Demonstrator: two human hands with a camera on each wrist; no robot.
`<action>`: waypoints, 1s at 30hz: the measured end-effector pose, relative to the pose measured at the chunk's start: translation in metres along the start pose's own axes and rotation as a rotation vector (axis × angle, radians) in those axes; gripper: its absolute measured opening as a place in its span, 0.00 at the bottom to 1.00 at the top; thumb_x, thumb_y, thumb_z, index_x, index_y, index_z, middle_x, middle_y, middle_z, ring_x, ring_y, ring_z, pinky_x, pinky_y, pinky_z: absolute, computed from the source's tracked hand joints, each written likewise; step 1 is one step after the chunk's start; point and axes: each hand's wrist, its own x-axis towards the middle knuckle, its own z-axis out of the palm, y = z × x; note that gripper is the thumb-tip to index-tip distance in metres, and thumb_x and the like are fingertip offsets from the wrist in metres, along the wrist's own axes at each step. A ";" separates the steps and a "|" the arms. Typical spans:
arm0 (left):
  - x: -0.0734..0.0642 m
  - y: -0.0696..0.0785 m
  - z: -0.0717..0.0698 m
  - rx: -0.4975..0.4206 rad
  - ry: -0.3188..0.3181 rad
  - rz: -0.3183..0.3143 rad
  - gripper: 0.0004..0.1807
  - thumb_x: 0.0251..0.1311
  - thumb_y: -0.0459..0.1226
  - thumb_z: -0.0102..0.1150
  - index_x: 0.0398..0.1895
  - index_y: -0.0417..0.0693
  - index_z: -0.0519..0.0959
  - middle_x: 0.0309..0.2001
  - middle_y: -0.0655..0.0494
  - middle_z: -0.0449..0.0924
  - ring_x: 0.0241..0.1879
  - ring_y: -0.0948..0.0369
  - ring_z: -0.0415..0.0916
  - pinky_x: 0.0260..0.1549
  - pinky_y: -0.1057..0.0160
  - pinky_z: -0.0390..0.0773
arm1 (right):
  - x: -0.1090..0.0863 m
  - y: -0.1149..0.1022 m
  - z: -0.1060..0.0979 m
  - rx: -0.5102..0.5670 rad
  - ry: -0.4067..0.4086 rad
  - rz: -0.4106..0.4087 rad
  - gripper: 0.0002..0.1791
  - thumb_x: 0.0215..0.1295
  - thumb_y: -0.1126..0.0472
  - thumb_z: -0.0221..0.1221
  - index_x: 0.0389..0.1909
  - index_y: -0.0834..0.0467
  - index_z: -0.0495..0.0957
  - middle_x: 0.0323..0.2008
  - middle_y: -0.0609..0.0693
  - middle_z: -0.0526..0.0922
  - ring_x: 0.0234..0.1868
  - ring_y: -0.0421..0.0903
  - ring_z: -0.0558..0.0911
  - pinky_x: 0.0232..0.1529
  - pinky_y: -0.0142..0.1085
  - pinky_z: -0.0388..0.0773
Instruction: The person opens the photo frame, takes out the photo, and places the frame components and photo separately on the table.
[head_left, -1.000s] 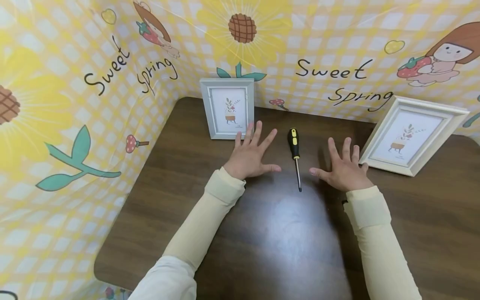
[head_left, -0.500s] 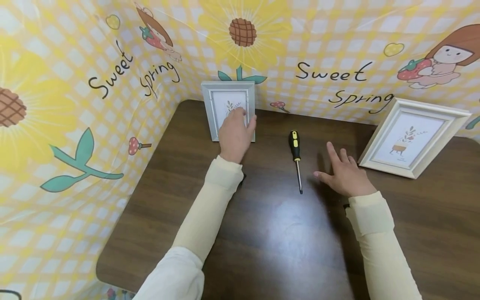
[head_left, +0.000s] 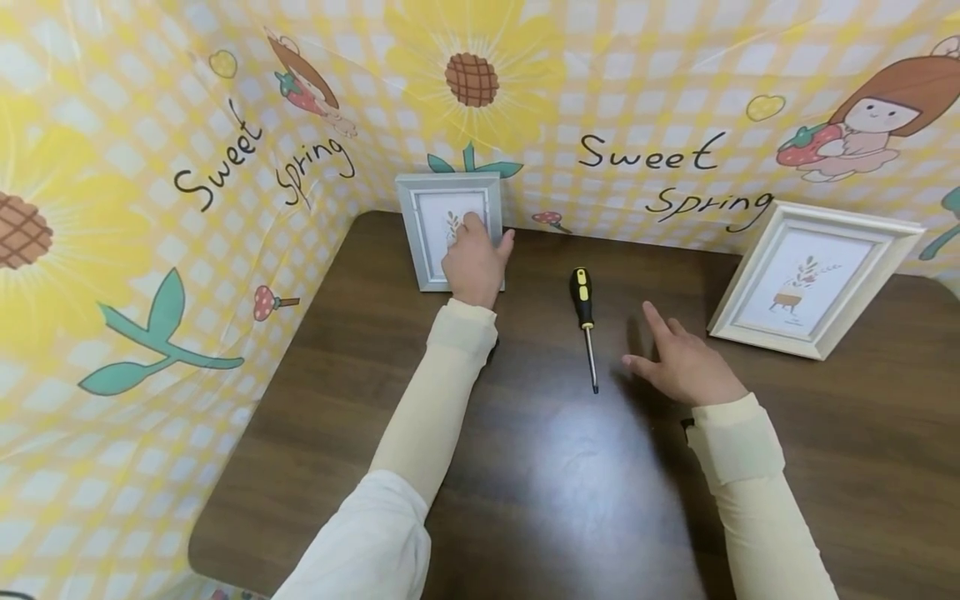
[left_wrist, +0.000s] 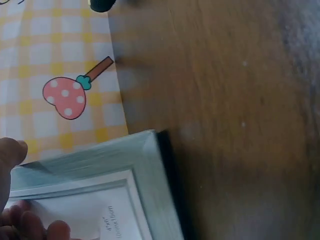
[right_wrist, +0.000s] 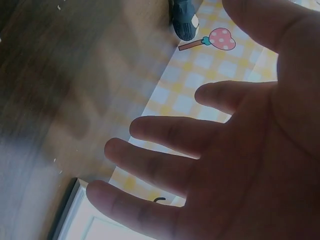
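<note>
My left hand (head_left: 476, 262) is in front of the pale grey-green picture frame (head_left: 408, 237), its fingers bent before the picture and its thumb at the right side. In the left wrist view, fingertips (left_wrist: 57, 231) lie at or just before the frame's glazing; whether they press or grip cannot be told. My right hand (head_left: 690, 367) hovers over the table left of the cream picture frame (head_left: 798, 283), holding nothing. Spread fingers (right_wrist: 150, 167) show in the right wrist view. Between the hands lies a screwdriver (head_left: 582, 300) with a black and yellow handle, its metal tip towards me.
The brown wooden table (head_left: 525, 500) has a rounded left edge. A yellow checked cloth (head_left: 637, 83) with flowers and lettering hangs behind and to the left. Both frames stand tilted back near it.
My left hand has gone from spread fingers over the table to bent fingers at the grey-green frame. My right hand's fingers have dipped slightly. The frames and screwdriver stay in place.
</note>
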 end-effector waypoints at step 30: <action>-0.065 -0.103 -0.039 -1.735 -0.596 -0.290 0.21 0.61 0.50 0.55 0.50 0.45 0.74 0.40 0.54 0.78 0.41 0.61 0.76 0.44 0.64 0.75 | 0.055 -0.031 0.008 0.049 0.063 -0.049 0.37 0.79 0.53 0.50 0.81 0.56 0.47 0.68 0.78 0.60 0.64 0.74 0.67 0.60 0.66 0.64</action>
